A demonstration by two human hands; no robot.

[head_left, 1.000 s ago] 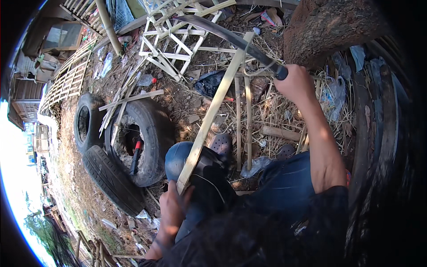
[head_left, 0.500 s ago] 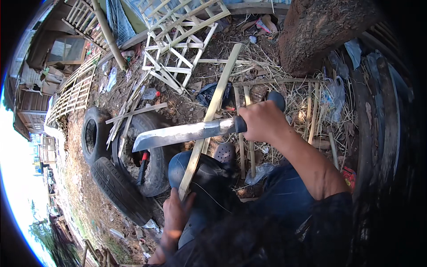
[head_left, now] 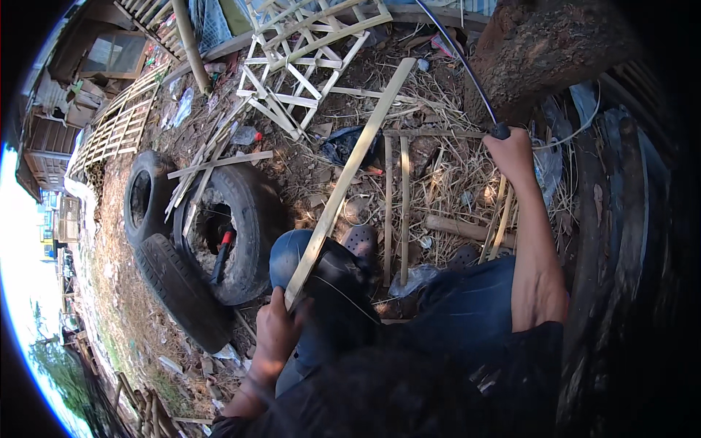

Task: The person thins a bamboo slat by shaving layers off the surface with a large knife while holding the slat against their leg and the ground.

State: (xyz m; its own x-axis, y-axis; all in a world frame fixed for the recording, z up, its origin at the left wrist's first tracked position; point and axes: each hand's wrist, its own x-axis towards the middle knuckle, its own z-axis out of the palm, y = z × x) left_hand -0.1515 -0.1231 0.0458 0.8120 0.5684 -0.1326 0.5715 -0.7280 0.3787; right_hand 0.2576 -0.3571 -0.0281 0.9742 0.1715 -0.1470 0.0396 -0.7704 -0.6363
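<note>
My left hand (head_left: 277,330) is closed round the near end of a long, flat bamboo strip (head_left: 349,177). The strip slants up and away to the right, passing over my left knee (head_left: 290,252). Out to the right, my right hand (head_left: 513,155) grips the dark handle of a machete (head_left: 466,67). Its blade shows nearly edge-on as a thin dark line that runs to the top of the view, well apart from the strip. The machete's tip is out of view.
Left of my knee lie old tyres (head_left: 252,219), one with a red-and-black tool (head_left: 223,252) in it. A bamboo lattice (head_left: 296,80) stands ahead. A tree trunk (head_left: 544,55) rises near the machete. Bamboo pieces (head_left: 404,212) and shavings litter the ground.
My right hand has swung the machete up and right, away from across the strip. The blade has turned from broadside to edge-on. My left hand still holds the strip, its far end shifted slightly right.
</note>
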